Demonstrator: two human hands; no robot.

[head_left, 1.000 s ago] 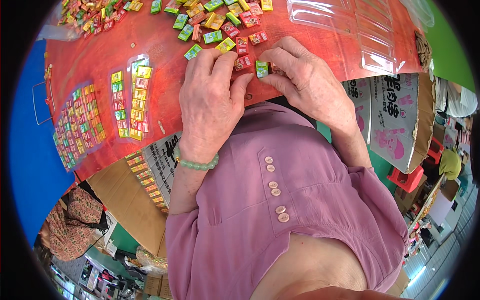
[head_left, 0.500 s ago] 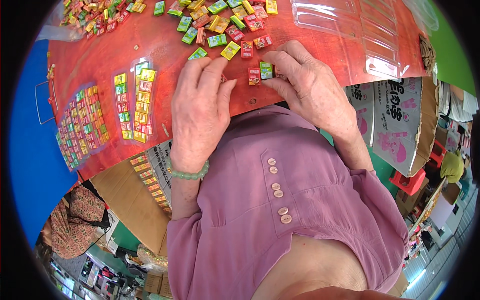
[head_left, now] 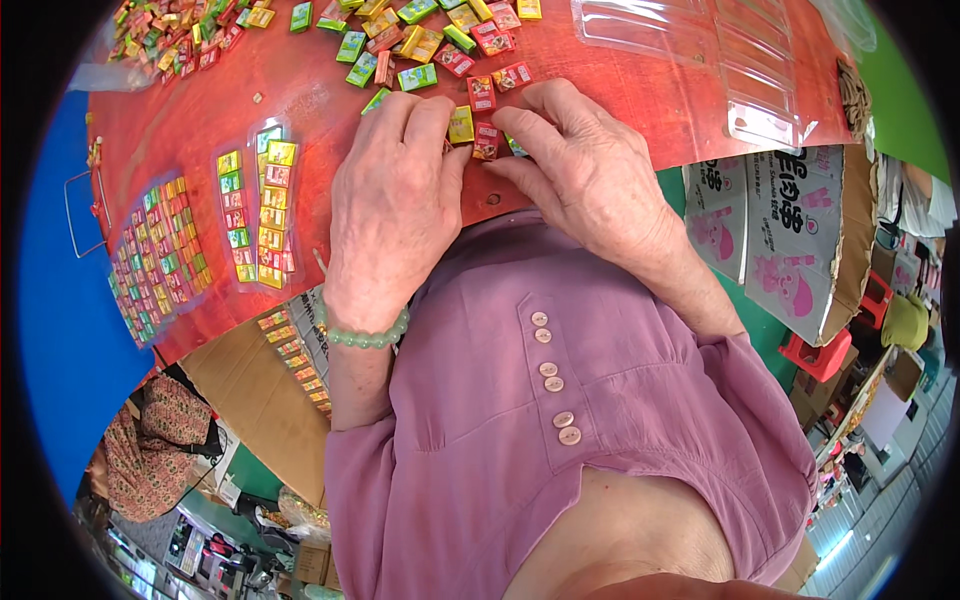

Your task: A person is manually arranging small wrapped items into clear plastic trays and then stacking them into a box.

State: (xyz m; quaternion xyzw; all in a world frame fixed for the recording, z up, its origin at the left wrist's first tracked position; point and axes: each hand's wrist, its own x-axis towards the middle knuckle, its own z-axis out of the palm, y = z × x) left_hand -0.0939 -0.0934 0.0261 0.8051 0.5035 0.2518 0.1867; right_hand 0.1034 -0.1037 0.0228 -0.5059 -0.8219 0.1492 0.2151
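Near the table's front edge, a short row of small candy-sized boxes lies between my hands. A yellow box is beside my left fingertips, with a red box to its right. A green box is partly covered by my right fingers. My left hand, a green bead bracelet on its wrist, is closed at the row's left end; its fingers hide most of what they grip. My right hand pinches the right end between thumb and fingers. Just beyond lies another red box.
Loose boxes are scattered ahead, with a larger heap at far left. Filled clear trays and a block of boxes lie at left. Clear plastic trays are at far right. Cartons stand below the table edge.
The yellow box has come from the loose group to the row's left side, by my left hand. Both hands have shifted slightly left, and the right fingers now cover more of the green box.
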